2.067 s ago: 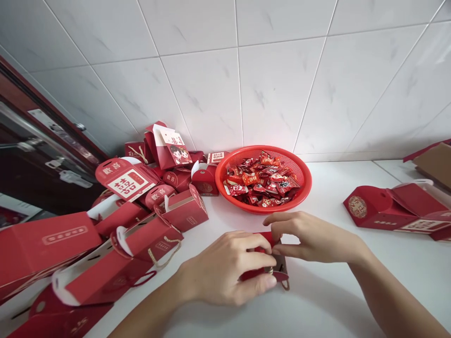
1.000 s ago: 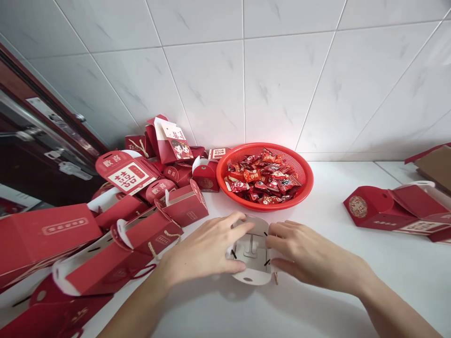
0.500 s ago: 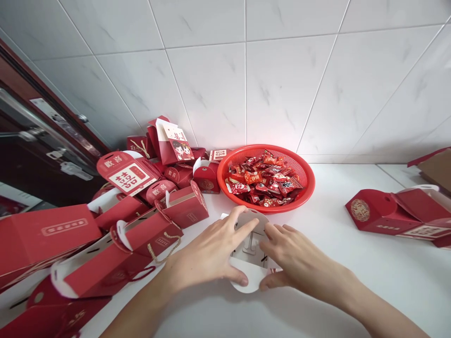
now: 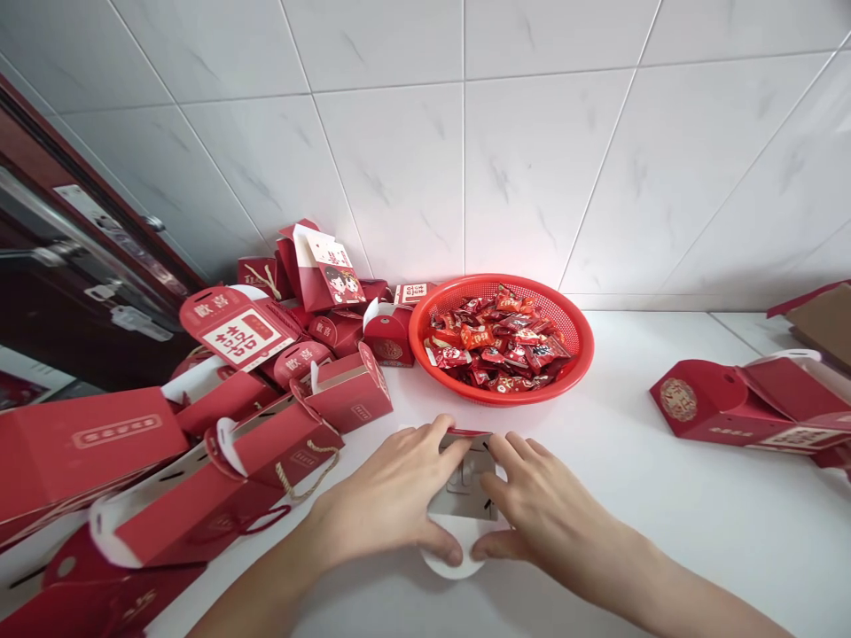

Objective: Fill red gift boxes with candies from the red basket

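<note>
A small open box (image 4: 471, 493), pale inside with a rounded white flap toward me, stands on the white counter between my hands. My left hand (image 4: 392, 496) grips its left side, thumb on the near flap and fingers at the far edge. On the right side my right hand (image 4: 545, 501) holds it the same way, thumb on the flap. A red strip of the far flap shows between the fingertips. Just beyond sits a red plastic basket (image 4: 581, 354) filled with wrapped candies (image 4: 509, 332).
Many red gift boxes (image 4: 232, 461) crowd the left side, some with rope handles. Another red box (image 4: 718, 403) lies at the right, near a brown cardboard piece (image 4: 824, 323). A tiled wall (image 4: 532, 159) rises behind the counter (image 4: 631, 549).
The box and both hands have come slightly toward me. The far flap has tipped inward, showing its red side, and my right thumb now lies on the near flap.
</note>
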Available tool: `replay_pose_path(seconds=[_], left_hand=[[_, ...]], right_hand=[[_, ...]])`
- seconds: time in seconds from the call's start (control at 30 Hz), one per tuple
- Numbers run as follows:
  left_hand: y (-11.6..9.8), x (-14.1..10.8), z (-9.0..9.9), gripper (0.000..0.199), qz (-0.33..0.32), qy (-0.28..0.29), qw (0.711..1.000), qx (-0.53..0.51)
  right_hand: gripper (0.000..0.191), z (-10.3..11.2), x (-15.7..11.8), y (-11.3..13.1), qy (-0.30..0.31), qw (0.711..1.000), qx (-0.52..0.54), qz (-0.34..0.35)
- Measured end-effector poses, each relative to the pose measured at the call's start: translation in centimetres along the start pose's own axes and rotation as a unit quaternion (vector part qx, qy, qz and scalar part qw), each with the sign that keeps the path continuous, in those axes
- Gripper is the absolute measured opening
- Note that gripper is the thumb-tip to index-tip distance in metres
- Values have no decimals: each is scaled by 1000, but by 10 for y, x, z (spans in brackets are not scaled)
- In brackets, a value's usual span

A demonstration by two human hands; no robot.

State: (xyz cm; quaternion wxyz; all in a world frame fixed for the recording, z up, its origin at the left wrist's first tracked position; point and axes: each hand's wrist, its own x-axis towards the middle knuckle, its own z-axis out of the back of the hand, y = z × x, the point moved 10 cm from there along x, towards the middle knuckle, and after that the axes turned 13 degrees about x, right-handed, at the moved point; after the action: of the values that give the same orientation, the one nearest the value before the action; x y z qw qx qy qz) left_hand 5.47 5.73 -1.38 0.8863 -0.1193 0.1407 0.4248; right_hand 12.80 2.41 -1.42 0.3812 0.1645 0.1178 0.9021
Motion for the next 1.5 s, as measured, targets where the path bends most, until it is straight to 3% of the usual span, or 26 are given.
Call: replay_pose_path(seconds=[0.2,0.4,0.63,0.8,0.87,0.9,0.97,1.03,1.13,1.33,1.43,1.5], left_hand=[[11,11,1,89,-34,-7,999,-35],[19,16,5,84,-30,-15,997,-68],[29,23,3,103,-8,-18,996,-88],[26,19,5,117,0,-24,997,-75],[25,16,5,120,15,-17,998,-67],[24,15,5,120,21,-13,998,-64],[21,14,6,116,22,-14,998,-59],[17,12,9,108,10,-22,998,-57],[15,11,10,99,-1,-24,998,-57],[13,7,25,81,-40,-65,995,-71],[19,9,46,56,-56,-136,980,-132],[32,14,64,41,-36,-205,956,-207]], right_hand=[[51,-3,3,-1,24,1000,9,-11],[48,-1,3,-6,23,999,9,-37],[49,2,2,-9,19,999,13,-36],[34,33,2,-14,61,985,161,27],[23,59,10,-35,33,971,237,22],[17,74,17,-58,-10,975,222,-21],[15,94,26,-112,-83,974,145,-152],[4,98,32,-161,-104,950,78,-284],[20,87,50,-192,-111,942,75,-307],[8,87,63,-197,-161,946,125,-250],[13,96,62,-186,-168,951,170,-194],[14,104,61,-174,-188,945,227,-138]])
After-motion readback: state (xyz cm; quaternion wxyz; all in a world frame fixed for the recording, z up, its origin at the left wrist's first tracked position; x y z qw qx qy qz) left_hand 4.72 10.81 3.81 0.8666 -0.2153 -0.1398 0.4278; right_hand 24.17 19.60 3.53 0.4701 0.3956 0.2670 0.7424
